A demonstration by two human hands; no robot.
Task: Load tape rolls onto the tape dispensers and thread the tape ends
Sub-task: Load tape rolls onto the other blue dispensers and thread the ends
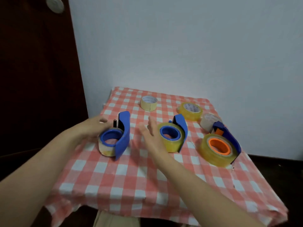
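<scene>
1. A dark brown door fills the left side of the room, with a round pale disc near its top; a plain pale wall runs behind the table
2. The table is covered by a red-and-white checked cloth that hangs over the near edge, above beige fabric on the person's lap
3. The left hand is at the left side of the left dispenser, fingers loosely extended and holding nothing; motion blur hides whether they touch it
4. That blue dispenser stands near the cloth's left edge and carries a whitish roll on its blue hub
5. The right hand hovers between the left and middle dispensers, fingers straight and slightly spread, gripping nothing
6. A cream roll lies flat near the far edge
7. The middle dispenser holds a yellowish roll, just beside the right hand
8. A loose yellow roll and a pale grey roll sit towards the far right
9. The right dispenser, with an orange hub, carries a large yellowish roll near the right edge, and dark floor shows beyond it
</scene>
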